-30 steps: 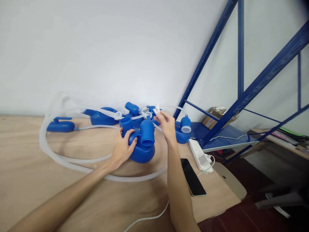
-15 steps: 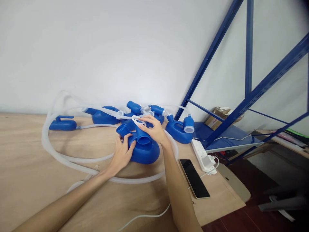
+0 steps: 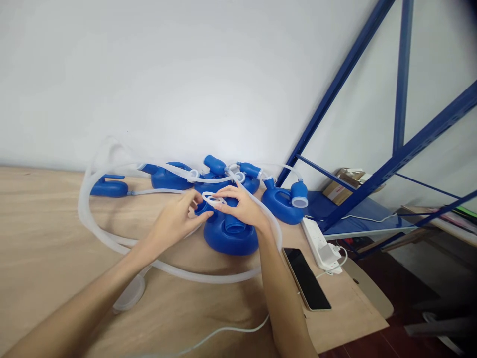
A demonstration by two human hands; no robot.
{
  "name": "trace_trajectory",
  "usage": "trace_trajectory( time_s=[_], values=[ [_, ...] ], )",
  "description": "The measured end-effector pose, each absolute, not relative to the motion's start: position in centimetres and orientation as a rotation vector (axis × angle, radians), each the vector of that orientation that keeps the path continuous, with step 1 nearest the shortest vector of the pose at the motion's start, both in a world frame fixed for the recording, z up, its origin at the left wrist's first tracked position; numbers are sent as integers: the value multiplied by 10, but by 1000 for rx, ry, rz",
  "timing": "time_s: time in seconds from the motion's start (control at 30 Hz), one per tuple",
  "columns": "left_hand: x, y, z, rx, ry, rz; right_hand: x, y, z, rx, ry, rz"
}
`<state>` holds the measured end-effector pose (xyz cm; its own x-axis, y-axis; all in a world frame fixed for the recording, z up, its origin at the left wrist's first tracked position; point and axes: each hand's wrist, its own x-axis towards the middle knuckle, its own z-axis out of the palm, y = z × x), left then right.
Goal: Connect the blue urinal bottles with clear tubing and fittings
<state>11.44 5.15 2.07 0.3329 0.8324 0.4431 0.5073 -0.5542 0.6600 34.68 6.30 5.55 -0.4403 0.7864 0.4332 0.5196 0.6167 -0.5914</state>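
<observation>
A blue plastic urinal bottle (image 3: 231, 241) stands on the table in front of me, with an angled neck on its left and a wide blue cup-shaped piece (image 3: 234, 223) against its upper side. My right hand (image 3: 242, 206) pinches a thin white looped ring (image 3: 212, 200) above the bottle neck. Around the neck's mouth, my left hand (image 3: 182, 214) has its thumb and fingers apart, close to the ring. Whether the left fingertips touch the neck is hard to see. A thick clear tube (image 3: 208, 276) curves around the bottle on the table.
Several more blue bottles (image 3: 283, 206) with tubes stand along the wall. A round translucent lid (image 3: 130, 293) lies at the near left. To the right are a phone (image 3: 307, 278), a white power strip (image 3: 320, 243) and a blue metal shelf (image 3: 335, 209).
My left hand has come off the bottle's side and risen to the neck's mouth. The white ring in my right hand is now lower, over the neck. The view has shifted slightly left.
</observation>
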Motion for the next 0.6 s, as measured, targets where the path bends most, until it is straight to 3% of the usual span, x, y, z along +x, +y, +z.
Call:
trace_trajectory(
  time_s=[0.1, 0.3, 0.6],
  values=[
    [112, 53, 26, 2270, 1077, 1329, 345, 59, 60, -977, -2214, 486],
    [113, 52, 21, 2291, 810, 1234, 345, 55, 63, -867, -2246, 521],
    [112, 85, 6, 1564, 1028, 1262, 364, 64, 58, -908, -1995, 540]
  ],
)
